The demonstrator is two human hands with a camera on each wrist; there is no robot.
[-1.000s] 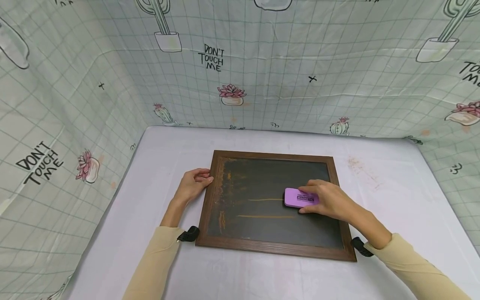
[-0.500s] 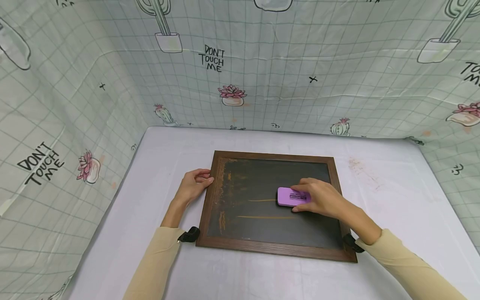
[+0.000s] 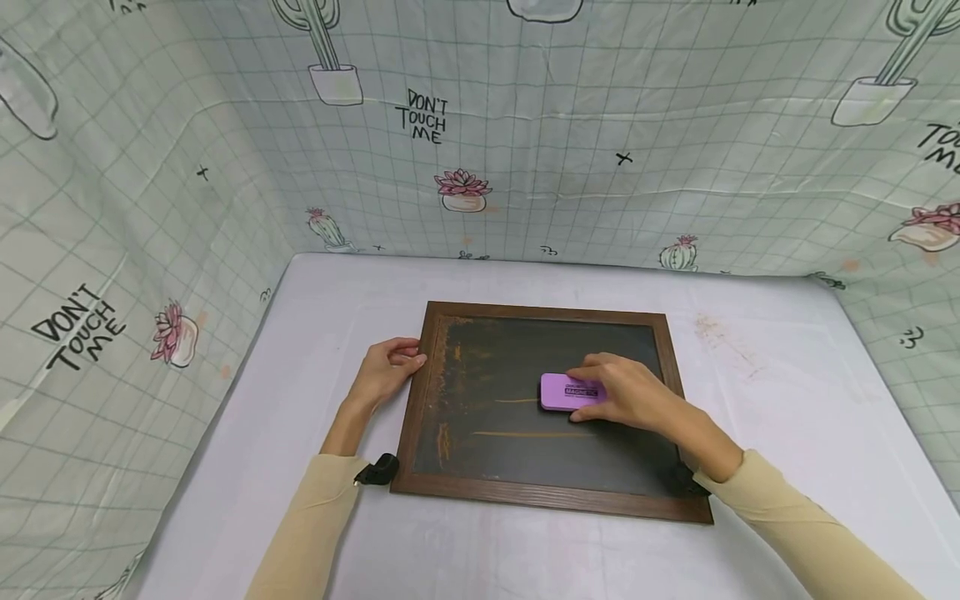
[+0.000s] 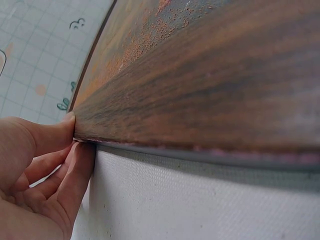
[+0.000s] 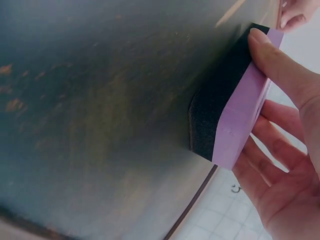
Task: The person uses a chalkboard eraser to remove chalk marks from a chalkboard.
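Note:
A dark chalkboard (image 3: 622,454) in a brown wooden frame lies flat on the white table. My left hand (image 3: 379,375) pinches the left side of the frame, thumb (image 4: 52,136) at its upper edge and fingers (image 4: 75,172) under the rim. In my right hand (image 3: 633,393) is a purple board eraser (image 3: 557,392), gripped between thumb and fingers. Its black felt (image 5: 220,92) faces the board, as the right wrist view shows. One orange chalk line (image 3: 517,401) runs up to the eraser's left end; a longer chalk line (image 3: 532,434) lies below it.
Orange smears (image 3: 444,440) and dust mark the board's left part. Faint orange dust (image 3: 716,332) stains the table right of the frame. A grid-patterned cloth (image 3: 555,125) with cactus drawings hangs behind and at both sides. Black straps (image 3: 377,469) sit at the wrists.
My right hand has slid the eraser leftward across the board, along the upper chalk line, which now shows shorter. The left hand and the chalkboard have stayed in place.

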